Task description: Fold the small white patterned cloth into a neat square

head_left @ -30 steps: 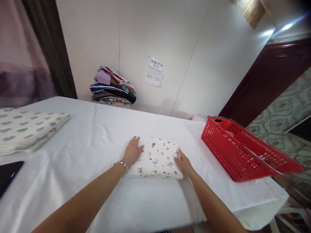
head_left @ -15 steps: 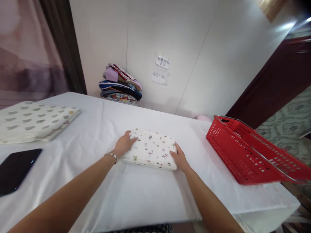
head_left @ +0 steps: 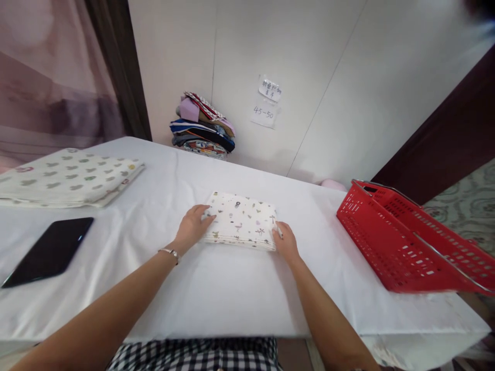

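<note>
Resting between the left hand and right hand, fingers loosely spread, lies a folded white cloth with small prints.

Between the hands lies a folded cloth, soft and matt, a woven cotton look with small printed figures. The left hand and right hand rest on a white sheet covering the table, smooth, faintly creased, slightly sheeny. Well right of the right hand, the basket is glossy red plastic with metal wire handles. Left of the left hand, a tablet shows black glassy gloss; beyond it, another matt printed cloth.
</note>
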Demonstrator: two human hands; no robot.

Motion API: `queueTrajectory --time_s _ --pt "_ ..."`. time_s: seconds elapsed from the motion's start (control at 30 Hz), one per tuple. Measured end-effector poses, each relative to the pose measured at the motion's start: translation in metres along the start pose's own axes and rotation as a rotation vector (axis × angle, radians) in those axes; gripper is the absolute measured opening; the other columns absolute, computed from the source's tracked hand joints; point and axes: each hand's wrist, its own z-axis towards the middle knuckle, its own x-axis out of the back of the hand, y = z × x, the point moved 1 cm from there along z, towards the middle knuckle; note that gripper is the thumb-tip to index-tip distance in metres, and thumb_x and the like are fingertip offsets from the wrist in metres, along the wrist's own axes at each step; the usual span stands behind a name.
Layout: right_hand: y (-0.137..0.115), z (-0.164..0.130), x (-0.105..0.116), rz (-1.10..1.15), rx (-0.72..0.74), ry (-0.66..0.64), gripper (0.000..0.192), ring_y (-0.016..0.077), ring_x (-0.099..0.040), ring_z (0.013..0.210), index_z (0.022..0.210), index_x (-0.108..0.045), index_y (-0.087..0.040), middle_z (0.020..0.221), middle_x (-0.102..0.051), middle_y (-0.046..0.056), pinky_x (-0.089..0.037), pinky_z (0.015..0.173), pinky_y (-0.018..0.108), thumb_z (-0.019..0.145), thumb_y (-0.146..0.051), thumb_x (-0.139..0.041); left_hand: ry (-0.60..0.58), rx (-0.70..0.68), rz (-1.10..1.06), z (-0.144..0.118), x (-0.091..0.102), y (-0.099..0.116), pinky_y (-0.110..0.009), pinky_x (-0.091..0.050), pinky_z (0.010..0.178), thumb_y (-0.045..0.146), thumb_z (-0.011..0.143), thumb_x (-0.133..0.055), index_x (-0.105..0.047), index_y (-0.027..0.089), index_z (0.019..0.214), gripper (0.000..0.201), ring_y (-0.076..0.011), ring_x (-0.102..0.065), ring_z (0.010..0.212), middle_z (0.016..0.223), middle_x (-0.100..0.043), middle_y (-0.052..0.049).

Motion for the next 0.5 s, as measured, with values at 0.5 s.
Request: queueTrajectory --time_s 0.5 --pt "-0.04 -0.04 -0.016 -0.107 0.253 -0.016 0.035 0.0191 -0.053 0.103 0.105 -0.067 -0.026 0.107 -0.065 0.003 -0.039 0.092 0.032 0.093 -0.03 -0.034 -0.026 -0.523 0.042 -0.042 -0.01 0.008 -0.042 -0.034 0.097 0.042 0.09 -0.042 -0.067 0.025 0.102 0.033 -0.0215 -0.054 0.105 0.108 -0.065 -0.005"
